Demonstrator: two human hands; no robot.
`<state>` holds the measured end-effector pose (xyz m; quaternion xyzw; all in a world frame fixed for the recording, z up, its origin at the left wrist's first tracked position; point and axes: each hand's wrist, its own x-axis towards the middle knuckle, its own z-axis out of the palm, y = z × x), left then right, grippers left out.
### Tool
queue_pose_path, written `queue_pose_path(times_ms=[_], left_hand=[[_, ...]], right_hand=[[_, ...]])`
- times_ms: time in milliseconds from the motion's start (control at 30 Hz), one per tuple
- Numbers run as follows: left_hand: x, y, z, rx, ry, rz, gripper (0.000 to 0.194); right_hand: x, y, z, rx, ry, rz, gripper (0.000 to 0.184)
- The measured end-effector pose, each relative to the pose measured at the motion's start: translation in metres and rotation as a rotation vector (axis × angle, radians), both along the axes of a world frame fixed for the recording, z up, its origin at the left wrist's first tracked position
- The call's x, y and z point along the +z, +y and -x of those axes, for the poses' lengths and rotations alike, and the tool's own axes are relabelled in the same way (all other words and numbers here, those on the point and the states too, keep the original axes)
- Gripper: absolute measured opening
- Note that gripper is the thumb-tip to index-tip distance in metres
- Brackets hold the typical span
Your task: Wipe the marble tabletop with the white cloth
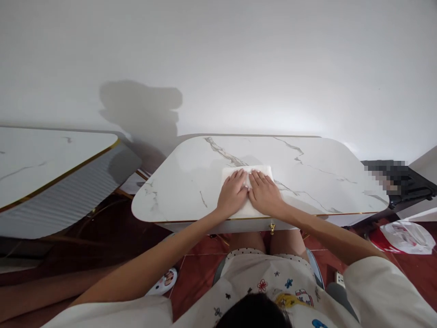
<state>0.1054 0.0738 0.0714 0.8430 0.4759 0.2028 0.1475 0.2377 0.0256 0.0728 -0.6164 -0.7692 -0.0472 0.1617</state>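
My left hand [233, 193] lies flat on a folded white cloth [248, 210], its fingers stretched toward the wall. Beside it, my right hand [265, 195] rests flat on the same cloth, thumbs close together. Both palms press down from above; neither hand grips the cloth. Under the cloth is a white marble-patterned tabletop [177, 182] with rounded corners and a gold edge. The cloth sits near the table's front edge, around the middle, above a small gold drawer knob [271, 228].
A second marble-patterned table [51, 155] with a ribbed side stands at the left. A white wall [259, 64] rises behind. At the right are a black object [418, 184], partly blurred out, and a plastic bag [408, 237] on the red floor. A white slipper [167, 281] shows below left.
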Motion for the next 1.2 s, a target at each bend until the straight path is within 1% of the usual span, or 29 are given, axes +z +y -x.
queue_pose_path(times_ms=[100, 200, 300, 400, 533, 667, 833, 967, 1100, 1200], left_hand=[[0.0, -0.017, -0.009, 0.018, -0.081, 0.06, 0.062], [-0.001, -0.024, -0.025, 0.016, -0.135, 0.084, 0.064], [0.0, -0.022, -0.044, 0.025, -0.146, 0.105, 0.064], [0.002, -0.01, -0.063, 0.018, -0.133, 0.118, 0.063], [0.004, 0.018, -0.086, 0.012, -0.115, 0.121, 0.06], [0.004, 0.056, -0.104, 0.005, -0.104, 0.058, 0.055], [0.003, 0.108, -0.118, -0.006, -0.069, -0.066, 0.047], [0.001, 0.147, -0.126, -0.002, -0.036, -0.117, 0.043], [0.0, 0.178, -0.133, -0.004, -0.003, -0.135, 0.041], [0.002, 0.196, -0.144, -0.001, 0.008, -0.144, 0.039]], right_hand=[[0.003, -0.017, -0.012, 0.015, 0.013, 0.03, 0.053], [0.006, -0.025, -0.029, 0.016, 0.011, 0.066, 0.055], [0.008, -0.023, -0.047, 0.009, -0.003, 0.091, 0.056], [0.007, -0.01, -0.065, -0.004, -0.012, 0.103, 0.055], [0.006, 0.021, -0.087, -0.007, -0.016, 0.108, 0.057], [0.006, 0.063, -0.104, -0.005, -0.019, 0.103, 0.055], [0.005, 0.118, -0.115, -0.016, -0.021, 0.11, 0.055], [0.003, 0.156, -0.12, -0.036, -0.024, 0.092, 0.055], [0.0, 0.19, -0.127, -0.019, -0.013, 0.052, 0.053], [-0.003, 0.211, -0.139, -0.021, 0.001, 0.044, 0.053]])
